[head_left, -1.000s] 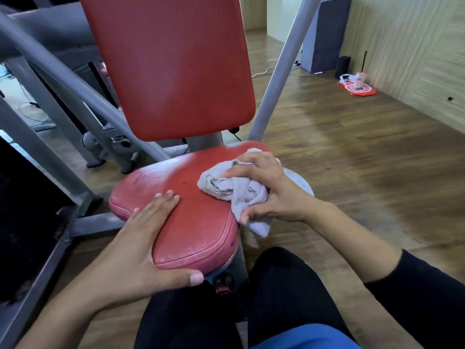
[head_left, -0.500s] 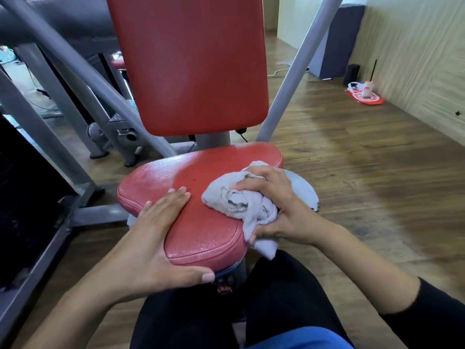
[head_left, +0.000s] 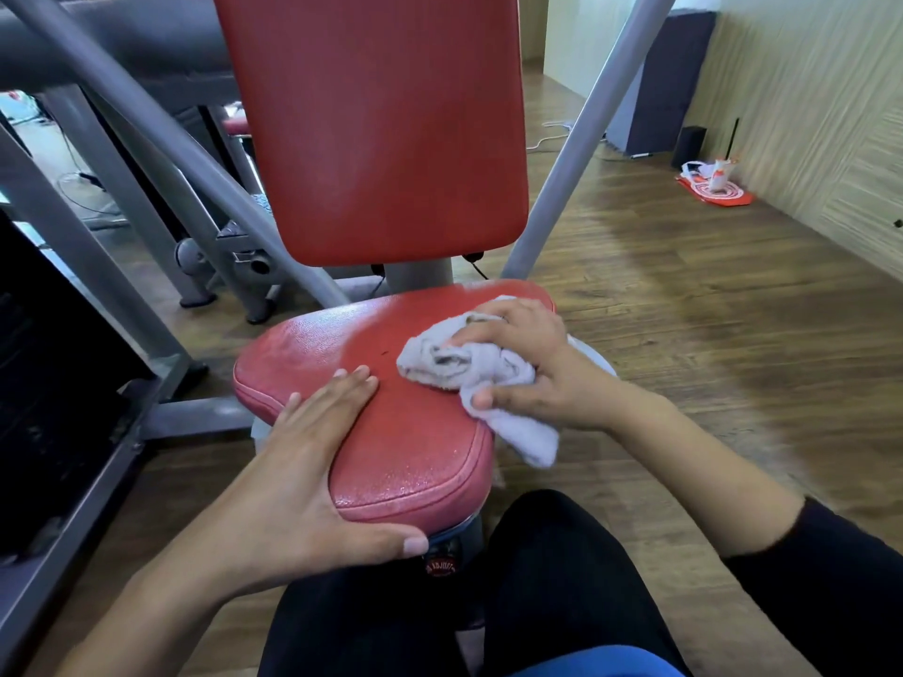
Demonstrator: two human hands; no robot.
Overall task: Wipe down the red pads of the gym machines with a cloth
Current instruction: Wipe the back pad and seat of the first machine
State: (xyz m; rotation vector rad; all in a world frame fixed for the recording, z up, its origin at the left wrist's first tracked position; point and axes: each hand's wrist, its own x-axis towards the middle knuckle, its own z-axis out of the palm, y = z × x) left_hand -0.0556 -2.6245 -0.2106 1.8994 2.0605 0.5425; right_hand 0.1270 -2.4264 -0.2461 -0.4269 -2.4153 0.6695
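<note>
Reference: red seat pad [head_left: 405, 432]. Grey cloth [head_left: 454, 364] lies bunched on its right rear part, one tail hanging over the right edge. Right hand [head_left: 532, 378] grips the cloth, fingers curled over it, thumb pinching the near fold. Left hand [head_left: 303, 461] rests flat on the front-left part, fingers straight and together, thumb stretched along the front rim. Red back pad [head_left: 376, 129] stands upright behind.
</note>
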